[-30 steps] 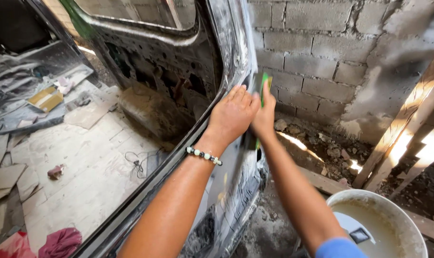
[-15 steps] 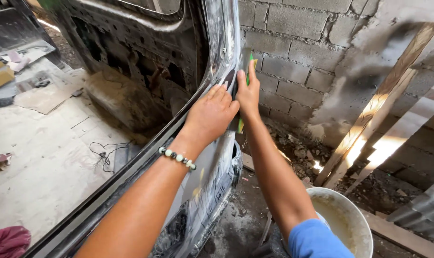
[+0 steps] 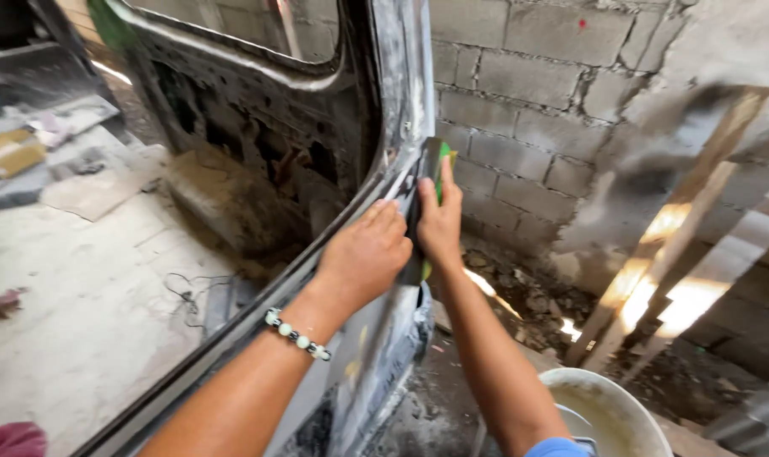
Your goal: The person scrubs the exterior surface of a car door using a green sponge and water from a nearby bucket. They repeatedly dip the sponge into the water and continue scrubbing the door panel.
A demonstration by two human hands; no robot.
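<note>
We're mid-rub on the rear edge of the car door point(image 3: 384, 169). Our right hand point(image 3: 439, 220) has fingers closed flat round a green sanding pad point(image 3: 435, 165), pressing it on the edge. Left hand point(image 3: 366, 254), w/ bead bracelet point(image 3: 296, 333), lies fingers-down on the panel beside it, gripping nothing. Next stroke prob. needs steady pressure along the edge. White bucket point(image 3: 609, 406) sits below right.

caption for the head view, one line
Both hands, left hand and right hand, press a green sanding block against a stripped car door edge.
</note>
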